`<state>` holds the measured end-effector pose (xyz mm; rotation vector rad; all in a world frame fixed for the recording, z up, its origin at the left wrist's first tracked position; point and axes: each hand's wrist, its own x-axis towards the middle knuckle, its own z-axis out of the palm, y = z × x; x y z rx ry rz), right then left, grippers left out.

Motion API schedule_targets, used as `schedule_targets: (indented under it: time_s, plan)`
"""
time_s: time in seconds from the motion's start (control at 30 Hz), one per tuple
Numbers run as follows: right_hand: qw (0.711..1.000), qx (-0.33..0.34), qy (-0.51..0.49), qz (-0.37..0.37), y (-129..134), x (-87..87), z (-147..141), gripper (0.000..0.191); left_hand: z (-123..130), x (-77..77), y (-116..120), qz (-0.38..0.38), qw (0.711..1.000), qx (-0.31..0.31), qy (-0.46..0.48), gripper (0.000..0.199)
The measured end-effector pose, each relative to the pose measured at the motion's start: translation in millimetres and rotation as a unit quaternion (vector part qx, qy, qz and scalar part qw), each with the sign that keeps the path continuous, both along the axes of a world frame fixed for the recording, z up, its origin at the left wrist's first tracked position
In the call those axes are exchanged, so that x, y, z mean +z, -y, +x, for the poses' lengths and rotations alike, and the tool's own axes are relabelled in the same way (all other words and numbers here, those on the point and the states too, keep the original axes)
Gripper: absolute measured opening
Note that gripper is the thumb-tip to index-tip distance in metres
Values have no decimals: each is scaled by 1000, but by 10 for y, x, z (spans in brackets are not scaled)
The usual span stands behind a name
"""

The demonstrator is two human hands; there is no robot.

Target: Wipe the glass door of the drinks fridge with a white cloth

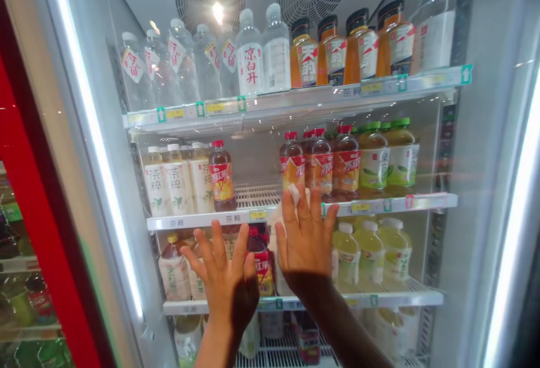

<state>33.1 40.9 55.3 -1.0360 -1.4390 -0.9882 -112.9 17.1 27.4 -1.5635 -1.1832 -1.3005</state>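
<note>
Our left hand (228, 275) is open, fingers spread, before the drinks cooler (468, 148); our right hand (307, 233), on its right, is open too, held flat over a white cloth (274, 216) near the middle shelf (439, 201).

Left hand (230, 281) bare, right hand (306, 238) bare, uncovered forearms (217, 342), slim fingers (218, 241)

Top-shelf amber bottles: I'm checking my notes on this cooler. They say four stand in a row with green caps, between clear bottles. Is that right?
Not quite: the head view shows black caps on them, not green. The four amber bottles do stand in a row on the top shelf, between clear bottles.
</note>
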Motion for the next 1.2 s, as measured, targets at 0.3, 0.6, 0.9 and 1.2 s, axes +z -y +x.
schedule_targets:
  time_s: [0.3, 0.6, 0.9, 1.2]
  plan:
    - [1000, 3, -13, 1, -10, -126, -1007, 81, -760, -135, -20, -8, 1000, -8, 20, 91]
    - [1000, 5, 8, -7, -32, -196, -1256, 62, -1066, -212, -40, -26, 999, -16, 19, 89]
    - [998, -6, 36, -46, 57, -306, -636, 67, -547, -144, -64, -15, 999, -27, 18, 88]
    - [998, -30, 46, -37, 74, -247, 617, 78, 454, -27, -36, 2, 999, -52, 3, 87]
